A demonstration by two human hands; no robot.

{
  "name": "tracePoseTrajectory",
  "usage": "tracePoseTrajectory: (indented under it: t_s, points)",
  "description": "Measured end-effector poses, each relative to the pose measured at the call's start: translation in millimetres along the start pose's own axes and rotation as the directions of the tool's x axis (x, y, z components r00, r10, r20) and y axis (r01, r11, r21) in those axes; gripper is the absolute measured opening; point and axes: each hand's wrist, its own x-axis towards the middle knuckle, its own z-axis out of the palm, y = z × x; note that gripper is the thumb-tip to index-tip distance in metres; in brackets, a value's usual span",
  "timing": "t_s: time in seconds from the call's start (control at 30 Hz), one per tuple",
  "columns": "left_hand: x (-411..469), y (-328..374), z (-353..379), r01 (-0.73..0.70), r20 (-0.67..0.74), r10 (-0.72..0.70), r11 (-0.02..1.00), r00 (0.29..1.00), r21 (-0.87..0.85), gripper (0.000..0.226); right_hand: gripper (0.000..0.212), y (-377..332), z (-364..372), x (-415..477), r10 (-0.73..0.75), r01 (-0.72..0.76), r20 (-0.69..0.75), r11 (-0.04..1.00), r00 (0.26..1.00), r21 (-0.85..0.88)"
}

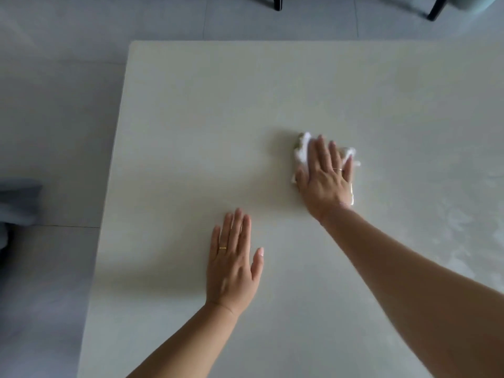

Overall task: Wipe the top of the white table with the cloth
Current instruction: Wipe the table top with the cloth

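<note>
Right hand (324,175) lies flat, grip open, pressing a white cloth (301,152) onto the white surface (191,132). Left hand (233,263) rests flat and empty.

The left hand (231,264) lies flat, palm down, fingers together and pointing to 12 o'clock, thumb spread toward 1 o'clock; its forearm runs back toward 7 o'clock. The right hand (324,175) is flat too, palm down and fingers extended toward 12 o'clock (a thin ring shows on one), at 1 o'clock from the left hand. Its bare forearm stretches back toward 4 o'clock.
</note>
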Motion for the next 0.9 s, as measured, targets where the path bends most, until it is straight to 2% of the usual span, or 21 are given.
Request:
tracePoseTrajectory:
  t_s: [0.03,0.07,0.1,0.17,0.2,0.23,0.27,0.3,0.37,0.43,0.47,0.5,0.57,0.63,0.7,0.73,0.8,0.87,0.9]
  points:
    - [11,0,-3,0.004,-0.025,-0.004,1.0,1.0,-0.008,0.059,0.062,-14,2,0,0.15,-0.15,-0.013,0.989,0.989,0.018]
    - [26,0,-5,0.014,-0.051,-0.015,1.0,0.999,-0.011,0.059,0.064,-32,6,-3,0.209,-0.208,-0.016,0.978,0.978,0.022]
    - [42,-1,-8,0.033,-0.076,-0.033,0.999,0.997,-0.009,0.059,0.065,-50,10,-10,0.161,-0.161,-0.02,0.987,0.987,0.025]
    - [78,-3,-14,0.076,-0.117,-0.075,0.997,0.99,-0.002,0.06,0.065,-64,12,-21,-0.146,0.146,0.016,0.989,0.989,0.001]
    - [93,-5,-16,0.086,-0.126,-0.085,0.996,0.988,0.003,0.06,0.064,-56,9,-17,-0.311,0.312,0.042,0.949,0.95,-0.037]
    - [106,-7,-17,0.084,-0.123,-0.082,0.996,0.989,0.013,0.061,0.063,-42,4,-8,-0.42,0.423,0.052,0.903,0.906,-0.077]
    - [116,-11,-17,0.072,-0.103,-0.069,0.997,0.992,0.026,0.062,0.062,-27,0,3,-0.45,0.453,0.052,0.886,0.892,-0.102]
    - [123,-16,-16,0.052,-0.074,-0.049,0.998,0.996,0.042,0.064,0.062,-13,-1,16,-0.402,0.403,0.032,0.909,0.915,-0.11]
    - [130,-23,-11,0.01,-0.014,-0.009,0.997,1.0,0.078,0.068,0.061,1,-2,37,-0.112,0.112,-0.01,0.993,0.994,-0.05]
    - [130,-27,-5,-0.002,0.003,0.001,0.995,1.0,0.101,0.069,0.061,-19,3,44,0.153,-0.153,-0.05,0.988,0.987,0.019]
    - [130,-27,-3,0.002,-0.009,-0.001,0.994,1.0,0.105,0.069,0.062,-36,6,43,0.199,-0.197,-0.059,0.98,0.978,0.037]
    - [130,-27,-2,0.007,-0.023,-0.005,0.994,1.0,0.105,0.068,0.062,-53,9,39,0.168,-0.165,-0.056,0.985,0.984,0.046]
    - [130,-26,-2,0.014,-0.033,-0.01,0.993,0.999,0.114,0.066,0.061,-74,11,29,-0.07,0.071,-0.02,0.997,0.997,0.025]
    - [131,-26,-2,0.004,-0.027,-0.001,0.992,1.0,0.123,0.067,0.062,-66,3,34,-0.329,0.33,0.023,0.943,0.944,-0.042]
    - [131,-27,-2,-0.002,-0.014,0.004,0.995,1.0,0.101,0.067,0.06,-37,-4,55,-0.44,0.441,0.034,0.891,0.897,-0.111]
    - [130,-27,-3,0.0,-0.013,0.001,0.996,1.0,0.091,0.067,0.059,-22,-7,67,-0.397,0.396,0.021,0.911,0.918,-0.115]
    - [131,-26,-3,0.009,-0.011,-0.008,0.996,1.0,0.088,0.068,0.058,-9,-10,89,-0.108,0.108,-0.009,0.994,0.994,-0.028]
    - [131,-26,-3,0.018,-0.006,-0.018,0.996,1.0,0.084,0.068,0.059,-34,-7,96,0.172,-0.171,-0.033,0.984,0.984,0.044]
    - [132,-25,-4,0.021,-0.004,-0.021,0.997,1.0,0.08,0.068,0.06,-55,-3,93,0.203,-0.202,-0.033,0.978,0.979,0.05]
